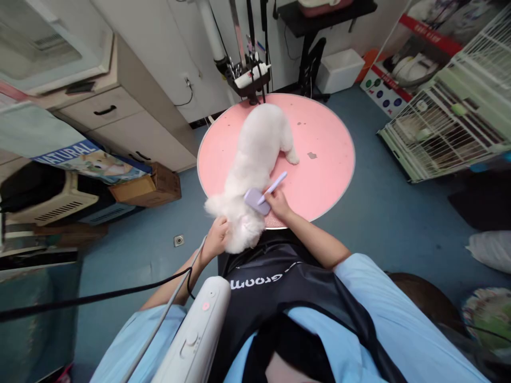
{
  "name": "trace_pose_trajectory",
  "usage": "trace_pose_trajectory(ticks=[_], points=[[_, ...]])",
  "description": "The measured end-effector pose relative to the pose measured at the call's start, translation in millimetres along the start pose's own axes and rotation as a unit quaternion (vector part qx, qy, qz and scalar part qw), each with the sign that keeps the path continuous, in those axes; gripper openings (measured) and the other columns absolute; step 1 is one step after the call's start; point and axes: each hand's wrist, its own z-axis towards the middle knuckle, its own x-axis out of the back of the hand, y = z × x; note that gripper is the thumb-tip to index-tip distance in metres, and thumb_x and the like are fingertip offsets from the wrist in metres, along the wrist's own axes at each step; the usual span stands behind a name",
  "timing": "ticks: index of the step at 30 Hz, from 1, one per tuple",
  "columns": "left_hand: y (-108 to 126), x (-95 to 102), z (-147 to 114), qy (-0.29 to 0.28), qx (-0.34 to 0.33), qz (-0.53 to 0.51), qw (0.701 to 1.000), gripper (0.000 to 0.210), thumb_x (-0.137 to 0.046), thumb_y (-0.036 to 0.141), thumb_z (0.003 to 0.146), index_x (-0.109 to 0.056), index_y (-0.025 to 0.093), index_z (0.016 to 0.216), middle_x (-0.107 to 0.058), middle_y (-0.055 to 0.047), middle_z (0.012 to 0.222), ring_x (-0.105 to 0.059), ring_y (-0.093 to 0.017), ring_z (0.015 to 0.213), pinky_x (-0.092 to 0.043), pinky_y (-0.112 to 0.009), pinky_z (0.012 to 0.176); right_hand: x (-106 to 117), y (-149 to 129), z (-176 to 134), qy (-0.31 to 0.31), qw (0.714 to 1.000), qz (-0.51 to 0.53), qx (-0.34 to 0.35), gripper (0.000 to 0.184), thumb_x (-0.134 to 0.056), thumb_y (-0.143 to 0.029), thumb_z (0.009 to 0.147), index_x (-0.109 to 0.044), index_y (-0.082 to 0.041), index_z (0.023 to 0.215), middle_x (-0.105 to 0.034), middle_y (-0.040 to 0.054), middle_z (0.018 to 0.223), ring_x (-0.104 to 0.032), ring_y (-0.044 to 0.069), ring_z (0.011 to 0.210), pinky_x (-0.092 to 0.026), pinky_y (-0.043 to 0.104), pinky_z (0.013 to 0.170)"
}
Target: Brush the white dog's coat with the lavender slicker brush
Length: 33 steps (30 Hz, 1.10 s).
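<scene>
A white fluffy dog [255, 154] stands on a round pink grooming table [327, 143], its head at the near edge against my black apron [271, 266]. In my right hand [278, 203] is a lavender slicker brush [257, 201], gripped by the handle. The brush head lies against the fur on the side of the dog's head or neck. My left hand [218, 235] is closed on fur at the other side of the head; its fingertips are partly buried there. A white appliance [195, 335], seemingly a hair dryer, is in front of my chest.
Behind the table, a tool holder [249, 80] carries a white bottle and several tools. Wooden drawers [107, 114] and a cardboard box [151, 186] stand left. To the right is a wire cage [431, 127]. A grey cord and a black cord [99, 299] cross near my left arm.
</scene>
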Motion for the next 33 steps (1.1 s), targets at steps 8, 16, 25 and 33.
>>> trace_pose_trajectory(ticks=[8, 16, 25, 33], points=[[-4, -2.3, 7, 0.031, -0.024, -0.074, 0.997, 0.030, -0.045, 0.034, 0.089, -0.064, 0.017, 0.073, -0.059, -0.010, 0.086, -0.056, -0.023, 0.089, -0.049, -0.039, 0.084, 6, 0, -14, 0.067, 0.997, 0.013, -0.018, 0.043, -0.060, -0.061, 0.075, -0.051, -0.020, 0.087, -0.058, 0.0024, 0.082, -0.055, 0.017, 0.079, -0.048, 0.032, 0.076], [-7, -13.3, 5, 0.039, -0.008, -0.028, 0.999, 0.037, -0.041, 0.039, 0.093, -0.053, 0.018, 0.064, -0.053, -0.008, 0.076, -0.050, -0.021, 0.078, -0.046, -0.037, 0.075, 10, -10, -30, 0.053, 0.997, 0.002, -0.061, 0.039, -0.064, -0.055, 0.074, -0.052, -0.020, 0.087, -0.059, 0.0023, 0.081, -0.056, 0.017, 0.077, -0.049, 0.032, 0.074], [-2, -30.9, 8, 0.102, -0.036, 0.009, 0.994, 0.034, -0.042, 0.036, 0.091, -0.047, 0.020, 0.062, -0.048, -0.007, 0.072, -0.044, -0.020, 0.073, -0.037, -0.034, 0.069, 19, -13, -50, 0.154, 0.986, 0.051, -0.039, 0.034, -0.070, -0.049, 0.073, -0.054, -0.021, 0.085, -0.066, 0.0031, 0.085, -0.060, 0.016, 0.078, -0.051, 0.032, 0.075], [9, -35.9, 10, 0.127, -0.040, 0.033, 0.991, 0.029, -0.048, 0.031, 0.088, -0.049, 0.019, 0.062, -0.045, -0.005, 0.071, -0.041, -0.020, 0.070, -0.033, -0.033, 0.065, 21, -13, -67, 0.162, 0.981, 0.086, -0.067, 0.034, -0.073, -0.047, 0.070, -0.055, -0.021, 0.082, -0.070, 0.0053, 0.092, -0.063, 0.018, 0.081, -0.052, 0.034, 0.077]])
